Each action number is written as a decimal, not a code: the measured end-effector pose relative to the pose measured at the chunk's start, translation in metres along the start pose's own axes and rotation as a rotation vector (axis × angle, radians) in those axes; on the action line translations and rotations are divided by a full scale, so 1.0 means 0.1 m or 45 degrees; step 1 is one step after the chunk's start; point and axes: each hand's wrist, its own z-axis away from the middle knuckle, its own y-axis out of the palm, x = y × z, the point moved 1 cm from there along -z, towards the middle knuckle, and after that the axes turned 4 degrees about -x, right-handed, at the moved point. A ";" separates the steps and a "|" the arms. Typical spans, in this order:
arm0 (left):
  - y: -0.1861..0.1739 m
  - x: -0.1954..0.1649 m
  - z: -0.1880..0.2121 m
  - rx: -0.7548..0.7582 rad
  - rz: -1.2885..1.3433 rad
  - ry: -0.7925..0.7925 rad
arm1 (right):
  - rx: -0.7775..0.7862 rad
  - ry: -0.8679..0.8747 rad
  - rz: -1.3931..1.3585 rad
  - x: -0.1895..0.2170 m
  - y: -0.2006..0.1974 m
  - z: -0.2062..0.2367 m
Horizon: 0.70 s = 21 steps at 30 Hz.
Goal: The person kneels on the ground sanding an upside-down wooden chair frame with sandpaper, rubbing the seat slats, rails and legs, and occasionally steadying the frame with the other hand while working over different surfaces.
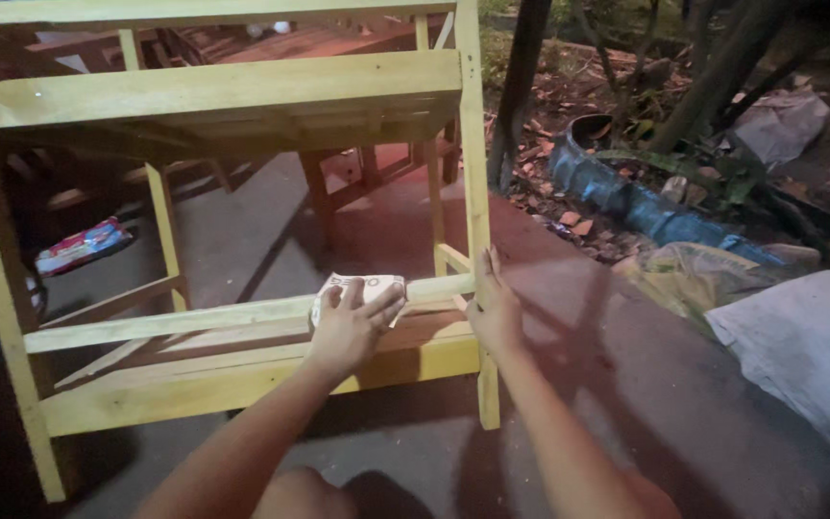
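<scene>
A pale yellow wooden frame (213, 91) with legs and rails stands in front of me. My left hand (350, 325) presses a folded sheet of sandpaper (377, 286) onto the frame's lower round rail (175, 322). My right hand (494, 306) lies flat and open against the frame's right front leg (474, 173), where that rail meets it. Both forearms reach in from the bottom edge.
Dark reddish wooden furniture (338, 43) stands behind the frame. A red and blue packet (82, 245) lies on the concrete floor at left. Right of the frame are tree trunks (521, 86), leaf litter, a blue-grey border (626, 197) and a pale sack (809, 346).
</scene>
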 end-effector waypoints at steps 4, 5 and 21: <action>0.27 -0.42 -0.47 -0.170 -0.056 0.090 | -0.019 -0.046 0.031 0.07 -0.05 -0.04; 0.30 -0.50 -0.56 -0.234 -0.001 0.126 | 0.020 0.028 0.036 0.06 -0.05 -0.04; 0.36 -0.65 -0.68 -0.047 0.060 0.131 | -0.001 -0.079 -0.007 -0.03 0.02 -0.09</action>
